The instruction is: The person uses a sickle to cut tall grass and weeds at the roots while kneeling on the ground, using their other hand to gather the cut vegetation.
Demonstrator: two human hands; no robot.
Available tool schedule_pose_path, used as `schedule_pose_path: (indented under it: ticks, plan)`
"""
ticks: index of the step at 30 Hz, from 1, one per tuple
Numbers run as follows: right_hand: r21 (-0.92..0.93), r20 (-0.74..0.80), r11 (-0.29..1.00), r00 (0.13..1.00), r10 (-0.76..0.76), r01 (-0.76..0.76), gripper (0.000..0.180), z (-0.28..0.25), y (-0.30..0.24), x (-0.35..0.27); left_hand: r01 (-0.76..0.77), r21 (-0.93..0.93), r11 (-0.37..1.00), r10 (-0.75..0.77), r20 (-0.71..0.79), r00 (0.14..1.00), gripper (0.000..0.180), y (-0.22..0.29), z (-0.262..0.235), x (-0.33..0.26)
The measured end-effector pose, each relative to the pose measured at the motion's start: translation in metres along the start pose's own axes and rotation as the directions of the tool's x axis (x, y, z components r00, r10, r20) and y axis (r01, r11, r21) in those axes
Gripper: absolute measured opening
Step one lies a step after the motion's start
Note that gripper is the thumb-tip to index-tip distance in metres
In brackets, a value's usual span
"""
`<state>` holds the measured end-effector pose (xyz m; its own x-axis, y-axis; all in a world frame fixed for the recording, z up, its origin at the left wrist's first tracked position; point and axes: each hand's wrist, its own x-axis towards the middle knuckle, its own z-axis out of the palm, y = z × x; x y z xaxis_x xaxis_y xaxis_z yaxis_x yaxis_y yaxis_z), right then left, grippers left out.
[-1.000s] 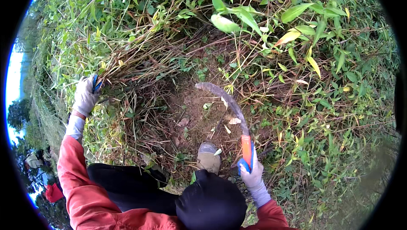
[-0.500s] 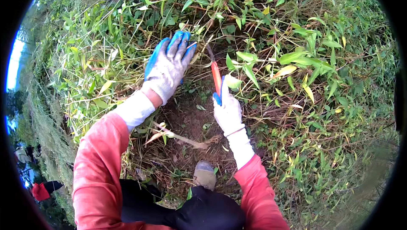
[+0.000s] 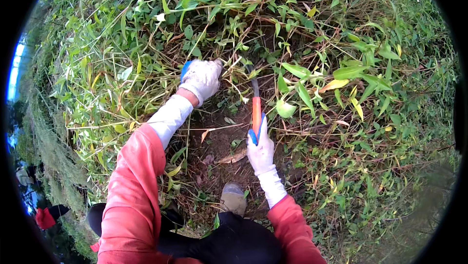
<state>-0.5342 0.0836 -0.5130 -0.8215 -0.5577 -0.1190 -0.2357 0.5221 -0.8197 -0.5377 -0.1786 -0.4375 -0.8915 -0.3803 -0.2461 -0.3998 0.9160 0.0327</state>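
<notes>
Note leafy growth (image 3: 348, 72) 9 thru 4 o'clock. See sickle (image 3: 256, 88) approx. 12–1, far end lost in growth. Log L hand (image 3: 203, 76) at 11, fingers curled, prob. on growth; R hand (image 3: 260, 153) at 5, fingers wrapped round sickle. Flag poss. L-hand cut; suspect part-hidden sickle skidding off growth.

In the upper middle, the left hand (image 3: 202, 78) is showing only its back, hiding its fingertips and most of the stems (image 3: 231, 63) it is gripping. Just to the right, weeds (image 3: 242, 47) are covering the far end of the sickle (image 3: 256, 110), while the right hand (image 3: 261, 153) is concealing its lower handle. At the bottom, a dark trouser knee (image 3: 246, 237) is hiding the boot's (image 3: 233, 198) heel, and the edge is cutting off both red sleeves (image 3: 130, 210). At lower left, a red shape (image 3: 45, 218) is appearing too small to identify; at lower right, a dim blur (image 3: 424, 205) is veiling the growth.
</notes>
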Motion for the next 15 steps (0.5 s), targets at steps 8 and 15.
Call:
schedule_pose_path:
  ticks: [8,15]
  plan:
    - [0.343,0.225,0.871,0.931,0.288,-0.352,0.070,-0.056,-0.026,-0.042,0.054,-0.027,0.998,-0.056,-0.100,0.993,0.037,-0.029,0.042,-0.050]
    - [-0.288,0.128,0.936,0.977,-0.173,0.204,0.063,0.006,-0.046,0.139,0.078,-0.150,0.986,-0.112,-0.231,0.967,0.048,-0.032,0.006,-0.021]
